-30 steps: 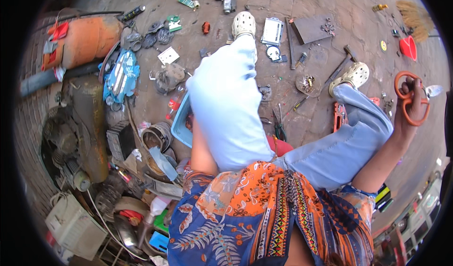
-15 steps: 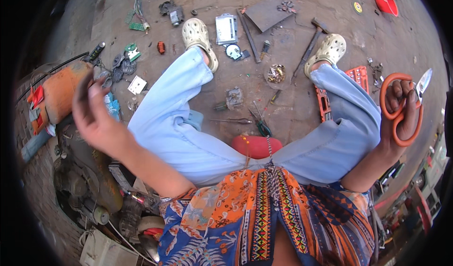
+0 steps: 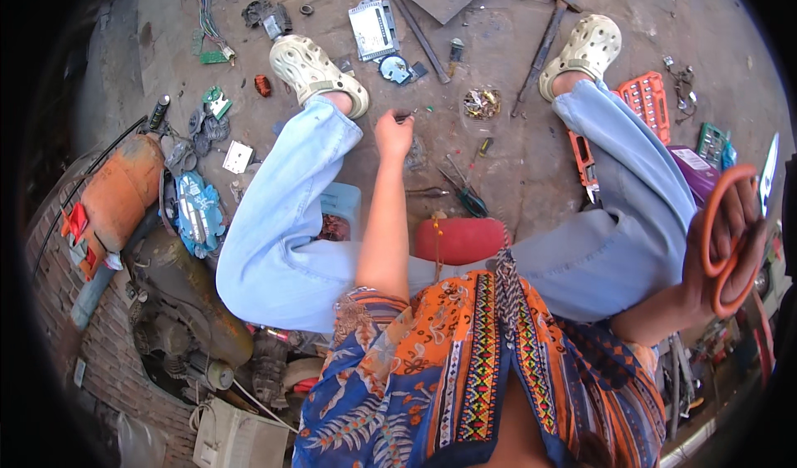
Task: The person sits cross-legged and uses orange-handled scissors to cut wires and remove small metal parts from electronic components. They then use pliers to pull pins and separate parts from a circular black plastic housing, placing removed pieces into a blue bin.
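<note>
My right hand [image 3: 721, 251] is raised at the right, fingers through the loops of large orange-handled scissors [image 3: 711, 219], whose shiny blades point up and away. My left hand [image 3: 393, 138] reaches out low between my legs with its fingers curled closed. Something dark shows at its fingertips; I cannot make out what it is. A small clear, greyish part [image 3: 415, 154] lies beside that wrist, partly hidden by it. Nearer to me are pliers [image 3: 471, 201] with dark green handles and a thin pointed tool [image 3: 427, 192].
A tray of small brass-coloured bits [image 3: 481, 103], a hammer [image 3: 544, 49], a metal bar [image 3: 417, 32] and a white metal box [image 3: 374, 28] lie ahead. An orange socket case [image 3: 646, 103] lies by my right leg. An orange cylinder [image 3: 124, 190] and machine parts crowd the left.
My left hand has swung from the far left, where it was raised with fingers apart, to between my legs, and closed. The scissors in my right hand have moved outward and nearer. The view has shifted.
</note>
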`<action>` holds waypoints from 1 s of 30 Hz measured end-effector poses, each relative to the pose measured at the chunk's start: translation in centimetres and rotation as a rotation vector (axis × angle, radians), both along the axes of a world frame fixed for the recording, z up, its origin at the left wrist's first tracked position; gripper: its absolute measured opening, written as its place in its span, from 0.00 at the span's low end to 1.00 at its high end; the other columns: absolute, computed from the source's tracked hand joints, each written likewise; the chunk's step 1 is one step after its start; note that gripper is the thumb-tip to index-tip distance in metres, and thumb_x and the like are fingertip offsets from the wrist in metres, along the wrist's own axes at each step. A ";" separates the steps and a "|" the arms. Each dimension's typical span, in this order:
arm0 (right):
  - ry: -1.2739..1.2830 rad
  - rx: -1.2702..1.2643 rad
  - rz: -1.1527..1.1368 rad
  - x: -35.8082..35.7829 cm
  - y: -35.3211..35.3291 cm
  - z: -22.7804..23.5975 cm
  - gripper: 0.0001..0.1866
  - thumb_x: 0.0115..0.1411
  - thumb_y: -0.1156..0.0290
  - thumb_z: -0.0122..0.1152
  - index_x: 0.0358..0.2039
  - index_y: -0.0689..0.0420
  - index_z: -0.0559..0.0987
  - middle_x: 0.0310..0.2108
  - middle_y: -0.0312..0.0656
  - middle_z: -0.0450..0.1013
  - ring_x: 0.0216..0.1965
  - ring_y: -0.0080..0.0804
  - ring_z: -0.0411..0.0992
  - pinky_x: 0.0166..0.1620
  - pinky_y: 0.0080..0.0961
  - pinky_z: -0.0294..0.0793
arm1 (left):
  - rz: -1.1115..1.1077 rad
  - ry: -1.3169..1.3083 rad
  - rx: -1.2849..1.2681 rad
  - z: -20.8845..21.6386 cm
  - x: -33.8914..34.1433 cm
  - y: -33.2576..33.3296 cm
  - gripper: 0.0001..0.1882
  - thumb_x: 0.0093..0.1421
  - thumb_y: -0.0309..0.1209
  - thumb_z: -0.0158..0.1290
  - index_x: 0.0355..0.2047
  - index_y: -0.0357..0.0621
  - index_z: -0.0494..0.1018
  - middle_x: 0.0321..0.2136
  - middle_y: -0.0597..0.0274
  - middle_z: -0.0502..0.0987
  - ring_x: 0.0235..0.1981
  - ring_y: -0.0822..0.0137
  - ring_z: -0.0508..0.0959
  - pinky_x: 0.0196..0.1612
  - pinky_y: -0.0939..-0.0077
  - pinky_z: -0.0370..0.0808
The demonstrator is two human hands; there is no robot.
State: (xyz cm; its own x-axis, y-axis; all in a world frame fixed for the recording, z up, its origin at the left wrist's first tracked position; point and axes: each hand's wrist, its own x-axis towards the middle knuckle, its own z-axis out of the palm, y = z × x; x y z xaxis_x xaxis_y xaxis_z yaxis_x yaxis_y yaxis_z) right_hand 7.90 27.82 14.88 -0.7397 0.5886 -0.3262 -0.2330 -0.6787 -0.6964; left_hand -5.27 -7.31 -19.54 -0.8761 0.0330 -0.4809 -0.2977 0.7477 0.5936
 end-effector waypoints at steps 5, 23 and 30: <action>-0.031 -0.174 -0.159 0.5 -1.0 1.6 0.11 0.60 0.74 0.51 0.28 0.53 0.58 0.20 0.33 0.56 0.12 0.14 0.52 0.12 0.07 0.56 | 0.097 0.228 0.134 -0.7 -5.8 2.3 0.11 0.50 0.27 0.56 0.35 0.37 0.76 0.30 0.53 0.79 0.31 0.62 0.79 0.37 0.70 0.73; -0.366 0.051 -0.283 -1.8 -2.8 4.3 0.13 0.59 0.74 0.53 0.40 0.62 0.61 0.22 0.35 0.56 0.16 0.17 0.56 0.12 0.08 0.62 | -0.488 0.470 0.047 -2.9 -24.1 9.6 0.15 0.49 0.37 0.59 0.38 0.48 0.77 0.32 0.53 0.78 0.37 0.51 0.76 0.41 0.61 0.72; -0.321 -0.059 -0.268 -2.5 -3.0 4.3 0.11 0.56 0.77 0.54 0.33 0.60 0.60 0.20 0.36 0.57 0.17 0.17 0.58 0.12 0.08 0.61 | 0.199 0.477 0.360 0.3 -21.0 1.9 0.11 0.54 0.25 0.54 0.38 0.33 0.74 0.33 0.54 0.79 0.34 0.66 0.77 0.41 0.74 0.73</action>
State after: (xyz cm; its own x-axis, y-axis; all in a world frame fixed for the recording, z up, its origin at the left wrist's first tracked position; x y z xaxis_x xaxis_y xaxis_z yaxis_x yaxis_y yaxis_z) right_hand 5.39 24.84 19.16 -0.4179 0.7199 -0.5542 -0.1845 -0.6646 -0.7241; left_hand -26.25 -5.41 -19.28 -0.9975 -0.0654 -0.0252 -0.0512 0.4341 0.8994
